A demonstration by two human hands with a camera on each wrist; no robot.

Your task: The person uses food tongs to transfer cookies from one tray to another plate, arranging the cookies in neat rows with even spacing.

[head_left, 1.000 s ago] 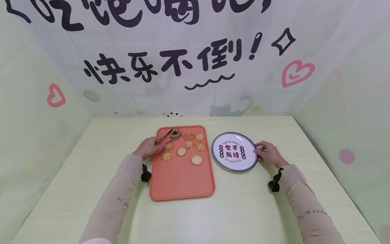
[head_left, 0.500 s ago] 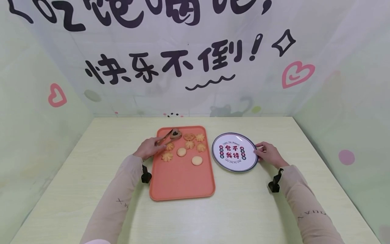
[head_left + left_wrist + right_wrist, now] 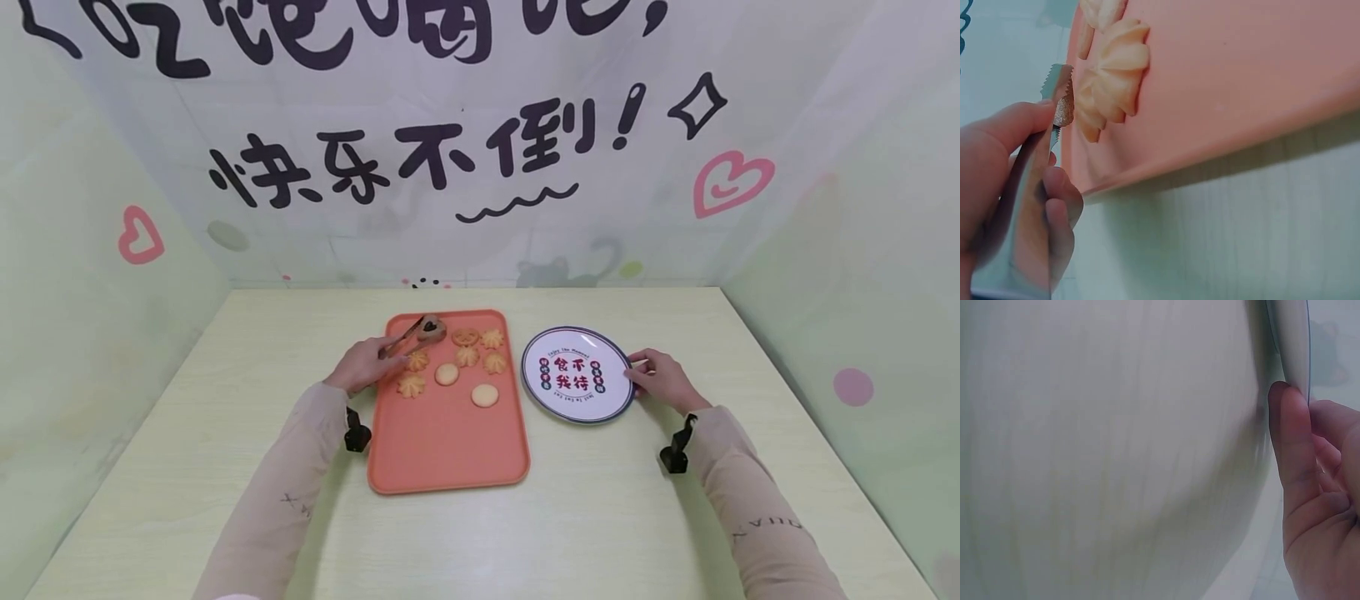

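Note:
In the head view my left hand (image 3: 362,365) grips metal tongs (image 3: 1029,200) over the upper left of the orange tray (image 3: 450,454). Between the tongs' tips sits a brown heart-shaped cookie (image 3: 432,337) with a dark centre. The left wrist view shows the tongs' toothed ends on either side of it, partly hiding it. My right hand (image 3: 664,380) pinches the right rim of a white plate (image 3: 577,405) with a blue edge and red lettering. The right wrist view shows fingers under the plate's edge and the thumb on its other side.
Several flower-shaped cookies (image 3: 411,384), two pale round cookies (image 3: 484,395) and a pretzel-like cookie (image 3: 465,337) lie in the tray's far half. The plate stands just right of the tray on the pale table (image 3: 600,517). Printed cloth walls enclose the back and sides.
My left wrist has shifted very slightly left, and the tongs with the heart-shaped cookie are a touch higher in view. The right hand and plate stay in place.

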